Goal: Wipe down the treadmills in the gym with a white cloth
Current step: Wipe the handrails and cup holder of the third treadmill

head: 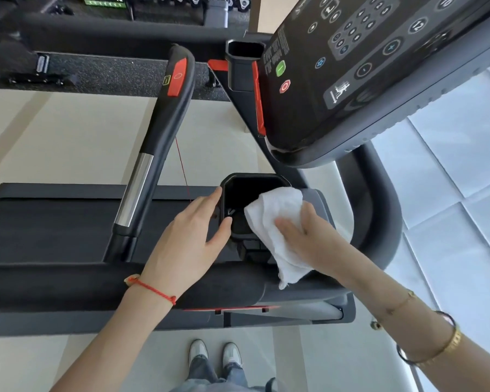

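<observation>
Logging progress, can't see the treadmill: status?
Right hand presses white cloth on cup holder rim. Left hand steadies holder. Nothing blocking.

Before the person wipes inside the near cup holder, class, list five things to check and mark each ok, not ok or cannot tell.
1. White cloth in hand: ok, the right hand presses it at the holder's right rim.
2. Cup holder steadied: ok, the left hand touches its left rim with straight fingers.
3. Holder free of loose items: cannot tell, a small pale thing shows inside.
4. Red cord clear of the cloth: ok, it hangs left of the holder.
5. Console buttons untouched: ok, both hands are below it.
</observation>
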`<move>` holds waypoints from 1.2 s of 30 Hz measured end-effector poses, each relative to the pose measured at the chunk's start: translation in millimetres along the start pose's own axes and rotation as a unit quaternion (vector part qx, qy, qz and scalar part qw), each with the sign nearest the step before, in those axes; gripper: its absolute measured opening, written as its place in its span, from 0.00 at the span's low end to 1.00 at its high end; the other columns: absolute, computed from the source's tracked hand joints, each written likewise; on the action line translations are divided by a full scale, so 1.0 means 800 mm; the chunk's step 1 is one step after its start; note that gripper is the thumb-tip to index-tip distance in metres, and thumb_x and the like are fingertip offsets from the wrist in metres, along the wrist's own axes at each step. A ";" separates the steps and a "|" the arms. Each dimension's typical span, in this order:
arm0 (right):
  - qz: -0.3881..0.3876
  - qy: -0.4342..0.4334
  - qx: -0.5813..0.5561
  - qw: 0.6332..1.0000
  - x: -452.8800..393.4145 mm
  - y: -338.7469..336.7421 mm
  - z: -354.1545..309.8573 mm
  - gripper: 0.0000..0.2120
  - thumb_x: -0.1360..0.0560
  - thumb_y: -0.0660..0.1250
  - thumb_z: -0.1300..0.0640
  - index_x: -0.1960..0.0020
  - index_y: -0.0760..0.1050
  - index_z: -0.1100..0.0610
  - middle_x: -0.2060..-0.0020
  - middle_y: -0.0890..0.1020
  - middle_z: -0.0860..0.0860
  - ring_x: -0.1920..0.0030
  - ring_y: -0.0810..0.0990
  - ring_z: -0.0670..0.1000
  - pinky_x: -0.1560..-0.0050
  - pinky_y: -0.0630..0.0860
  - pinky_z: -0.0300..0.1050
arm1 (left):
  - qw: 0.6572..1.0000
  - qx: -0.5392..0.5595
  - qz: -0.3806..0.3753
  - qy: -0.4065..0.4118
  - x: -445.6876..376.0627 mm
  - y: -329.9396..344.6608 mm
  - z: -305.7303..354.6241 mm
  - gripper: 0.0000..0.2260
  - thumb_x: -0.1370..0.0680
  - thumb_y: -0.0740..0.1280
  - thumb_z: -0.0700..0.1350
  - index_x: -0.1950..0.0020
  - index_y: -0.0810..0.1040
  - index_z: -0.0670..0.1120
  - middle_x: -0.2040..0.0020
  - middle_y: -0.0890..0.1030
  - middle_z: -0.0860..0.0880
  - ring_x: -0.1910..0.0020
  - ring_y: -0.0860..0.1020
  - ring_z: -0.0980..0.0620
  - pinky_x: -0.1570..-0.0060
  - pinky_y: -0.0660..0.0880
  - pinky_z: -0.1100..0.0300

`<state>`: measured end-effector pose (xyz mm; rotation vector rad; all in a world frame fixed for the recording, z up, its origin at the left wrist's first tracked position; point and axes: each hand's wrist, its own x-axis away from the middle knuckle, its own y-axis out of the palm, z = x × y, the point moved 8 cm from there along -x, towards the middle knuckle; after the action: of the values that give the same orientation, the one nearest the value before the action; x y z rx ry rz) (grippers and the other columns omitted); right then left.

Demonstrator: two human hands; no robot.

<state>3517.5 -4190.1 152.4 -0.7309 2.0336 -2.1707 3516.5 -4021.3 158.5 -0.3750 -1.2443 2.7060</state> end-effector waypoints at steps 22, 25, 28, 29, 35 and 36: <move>0.080 -0.125 -0.142 0.979 0.038 -0.026 -0.037 0.24 0.17 0.54 0.49 0.25 0.59 0.59 0.26 0.65 0.50 0.25 0.56 0.45 0.25 0.47 0.38 | 0.999 0.032 -0.003 -0.002 -0.001 -0.002 -0.005 0.22 0.17 0.56 0.48 0.23 0.64 0.47 0.35 0.76 0.50 0.40 0.77 0.50 0.40 0.74 0.49; 0.047 -0.112 -0.048 0.991 0.000 -0.023 -0.065 0.16 0.17 0.51 0.46 0.43 0.68 0.58 0.44 0.77 0.53 0.42 0.75 0.53 0.34 0.60 0.40 | 0.999 0.035 -0.001 -0.009 -0.002 -0.001 -0.007 0.21 0.17 0.55 0.48 0.23 0.65 0.49 0.34 0.76 0.51 0.38 0.76 0.51 0.39 0.74 0.54; 0.062 -0.102 -0.040 0.992 0.000 -0.024 -0.069 0.15 0.18 0.51 0.44 0.50 0.64 0.56 0.52 0.77 0.52 0.53 0.76 0.54 0.48 0.66 0.41 | 0.999 0.038 -0.001 -0.013 -0.002 -0.001 -0.010 0.21 0.17 0.54 0.48 0.23 0.65 0.50 0.36 0.76 0.52 0.41 0.76 0.52 0.42 0.74 0.56; 0.080 -0.103 -0.044 0.991 0.008 -0.026 -0.062 0.15 0.18 0.52 0.44 0.50 0.65 0.56 0.53 0.77 0.52 0.53 0.76 0.54 0.51 0.64 0.38 | 0.999 0.036 -0.004 -0.013 -0.001 0.000 -0.010 0.22 0.17 0.54 0.50 0.23 0.64 0.50 0.36 0.76 0.52 0.41 0.76 0.52 0.42 0.74 0.55; 0.113 -0.153 -0.068 0.979 0.050 -0.037 -0.018 0.19 0.21 0.56 0.49 0.42 0.76 0.61 0.49 0.81 0.52 0.44 0.77 0.53 0.40 0.67 0.36 | 0.999 0.029 -0.011 -0.004 -0.001 0.000 -0.008 0.24 0.18 0.55 0.52 0.22 0.62 0.49 0.41 0.76 0.52 0.45 0.77 0.52 0.43 0.76 0.51; 0.104 -0.154 -0.063 0.981 0.047 -0.037 -0.018 0.20 0.21 0.56 0.49 0.41 0.76 0.61 0.48 0.81 0.53 0.43 0.77 0.53 0.37 0.66 0.37 | 1.000 0.028 -0.013 -0.004 -0.001 0.001 -0.008 0.24 0.18 0.55 0.52 0.22 0.62 0.49 0.40 0.76 0.52 0.45 0.77 0.52 0.43 0.76 0.51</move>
<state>3486.0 -4187.5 191.5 -0.7716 1.9965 -1.7111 3518.9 -4017.4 154.4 -0.3390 -1.1647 2.7174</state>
